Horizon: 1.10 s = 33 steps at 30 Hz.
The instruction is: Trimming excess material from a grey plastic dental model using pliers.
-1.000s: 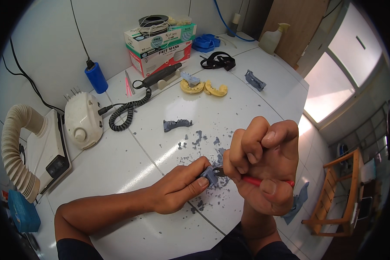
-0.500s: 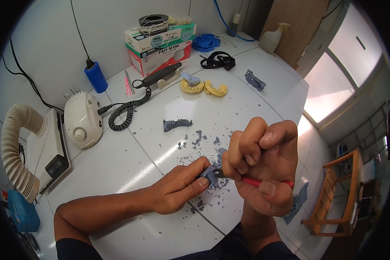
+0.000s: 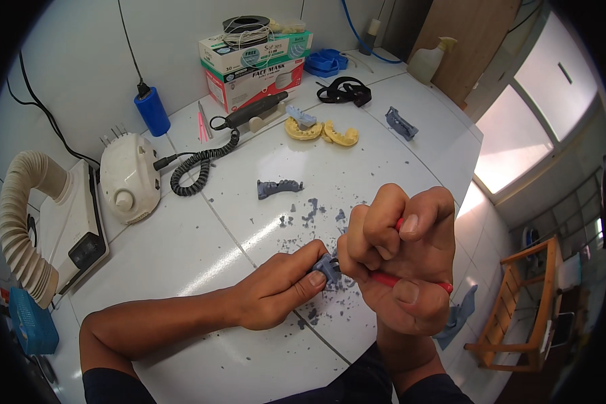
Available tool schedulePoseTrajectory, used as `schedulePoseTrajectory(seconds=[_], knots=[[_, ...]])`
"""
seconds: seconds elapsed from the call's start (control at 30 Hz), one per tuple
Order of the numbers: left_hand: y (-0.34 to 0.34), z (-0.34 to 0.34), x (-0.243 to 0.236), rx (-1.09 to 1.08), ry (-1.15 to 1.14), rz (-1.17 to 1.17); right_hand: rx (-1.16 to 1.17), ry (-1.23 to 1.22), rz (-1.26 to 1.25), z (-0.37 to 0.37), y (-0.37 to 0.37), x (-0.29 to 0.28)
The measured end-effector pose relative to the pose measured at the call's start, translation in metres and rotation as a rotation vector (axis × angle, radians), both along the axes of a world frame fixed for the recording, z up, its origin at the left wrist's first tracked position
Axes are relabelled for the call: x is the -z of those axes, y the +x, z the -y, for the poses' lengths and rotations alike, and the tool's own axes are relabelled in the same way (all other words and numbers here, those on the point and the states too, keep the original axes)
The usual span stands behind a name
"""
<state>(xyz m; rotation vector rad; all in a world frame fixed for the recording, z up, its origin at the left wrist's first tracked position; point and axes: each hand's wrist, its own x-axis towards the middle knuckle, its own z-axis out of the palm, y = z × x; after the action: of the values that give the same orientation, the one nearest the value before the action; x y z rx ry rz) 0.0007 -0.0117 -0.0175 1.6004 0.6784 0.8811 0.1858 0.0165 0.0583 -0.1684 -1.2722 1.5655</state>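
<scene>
2 hands meet above the near part of the white-tiled table [image 3: 182,252], and the change is mostly in the right hand [image 3: 405,262]. It has shifted toward the left hand [image 3: 269,293], and a short bit of red now shows between its curled upper fingers, apart from the lower handle. That suggests that the 2 handles of the red-handled tool [image 3: 386,279] stand wider apart than 0.5 seconds ago, with the tool's grip on the work looser. The tool's dark head, visible then, is now largely behind the fingers, so I cannot tell whether its tips touch the piece.

The right hand, palm facing up, curls around the tool. The left hand pinches the grey piece [image 3: 328,271] between thumb and fingers; the piece sits just beside the right fingertips and appears slightly turned from its former angle. The view itself has also shifted a little.

Many grey fragments [image 3: 310,214] lie scattered below and beyond the hands. Farther off are 2 more toothed grey pieces: 1 nearer, the small grey arch [image 3: 279,189], and 1 near the far right edge, the dark grey frame [image 3: 401,124]. The yellow casts [image 3: 341,135] stand between that frame and the dark handpiece [image 3: 257,110].
</scene>
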Motion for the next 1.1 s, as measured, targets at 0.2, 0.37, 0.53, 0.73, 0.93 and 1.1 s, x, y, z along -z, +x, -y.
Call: schedulePoseTrajectory(seconds=[0.2,0.37,0.53,0.73,0.93,1.1], knots=[[0.001,0.002,-0.003,-0.012,0.008,-0.053,0.025,-0.105,-0.023,0.002,0.001,-0.005],[0.001,0.002,-0.006,0.000,0.015,-0.078,0.044,-0.101,-0.027,0.003,0.002,-0.004],[0.000,0.002,-0.006,0.010,0.013,-0.091,0.080,-0.130,-0.028,0.004,0.000,-0.004],[0.003,0.003,-0.014,0.050,0.016,-0.165,0.091,-0.112,0.009,-0.007,0.002,-0.007],[0.005,0.004,-0.020,0.115,0.072,-0.240,-0.056,-0.351,0.010,-0.021,0.005,-0.008],[0.004,0.001,-0.020,0.180,0.060,-0.250,-0.077,-0.465,-0.056,-0.028,0.010,-0.003]])
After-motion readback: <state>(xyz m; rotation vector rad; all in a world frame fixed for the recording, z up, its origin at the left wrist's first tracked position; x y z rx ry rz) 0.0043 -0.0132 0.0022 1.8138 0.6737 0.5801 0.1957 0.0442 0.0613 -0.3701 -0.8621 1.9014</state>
